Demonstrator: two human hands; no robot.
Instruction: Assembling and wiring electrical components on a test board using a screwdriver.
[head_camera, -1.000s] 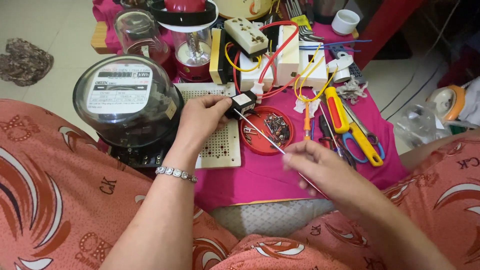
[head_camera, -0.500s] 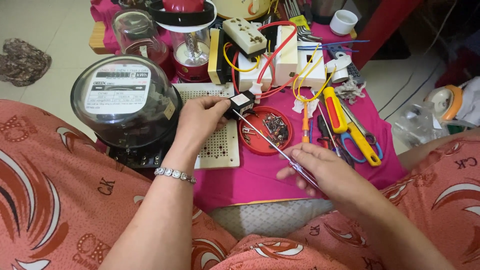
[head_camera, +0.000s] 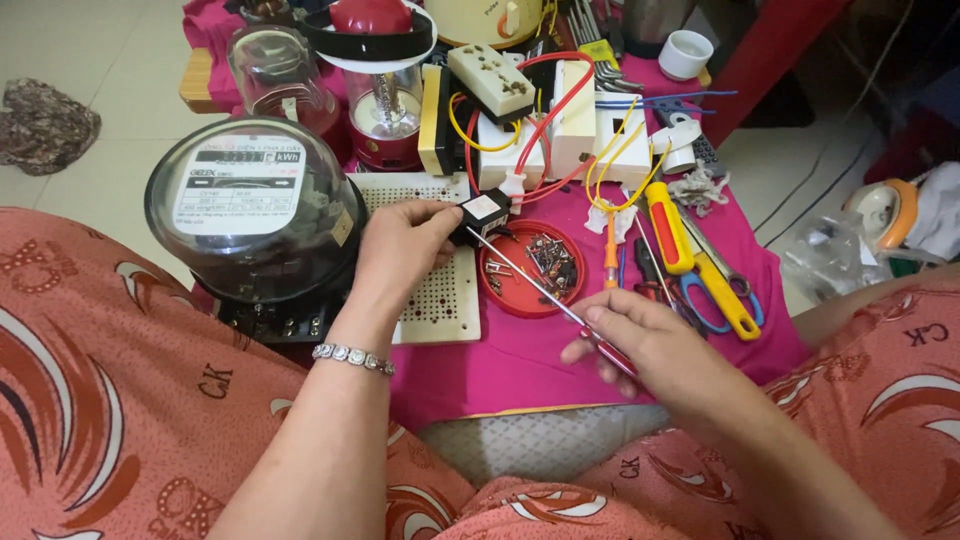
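small black switch (head_camera: 481, 212) pinched in left hand (head_camera: 405, 250), screwdriver (head_camera: 545, 290) tip touching.

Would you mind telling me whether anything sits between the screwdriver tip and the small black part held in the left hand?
Nothing visible does: the screwdriver in the right hand already reaches the small black part pinched by the left hand.

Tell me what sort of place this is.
Probably a home electrical repair spot on a tiled floor: an electricity meter, wired sockets, and screwdrivers lie on a pink cloth.
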